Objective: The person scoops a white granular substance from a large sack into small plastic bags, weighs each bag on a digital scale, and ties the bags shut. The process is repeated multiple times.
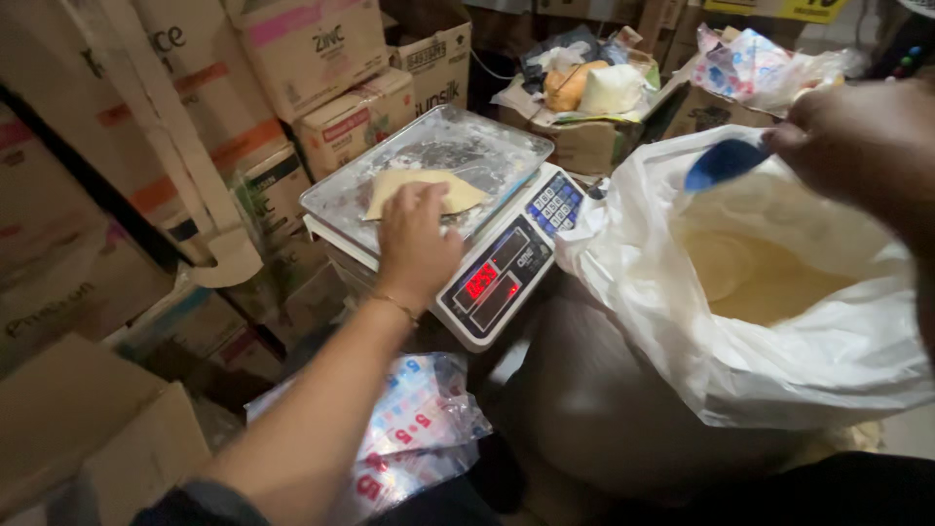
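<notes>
Stacked cardboard cartons (pixel 146 146) wall in a cramped, dim store corner from nine to twelve o'clock, their printed faces scuffed and soft-edged. At four o'clock slumps a big white plastic sack (pixel 779 331), its thin crinkled mouth rolled open on pale yellow, smooth-looking powder. At the centre sits a digital weighing scale (pixel 487 273) — its steel pan (pixel 438 146) dusted white, with red digits lit on the sloped front. On that pan lies a small flat bag of the yellow powder (pixel 424 190), toward eleven o'clock. The left hand (pixel 417 244) rests palm down with loose fingers on the bag's near edge, pressing rather than clasping. The right hand (pixel 862 146), at two o'clock, is closed around a blue plastic scoop (pixel 723 164) over the sack. Weighing well likely means lifting the left hand off the pan — its weight would skew the reading.
</notes>
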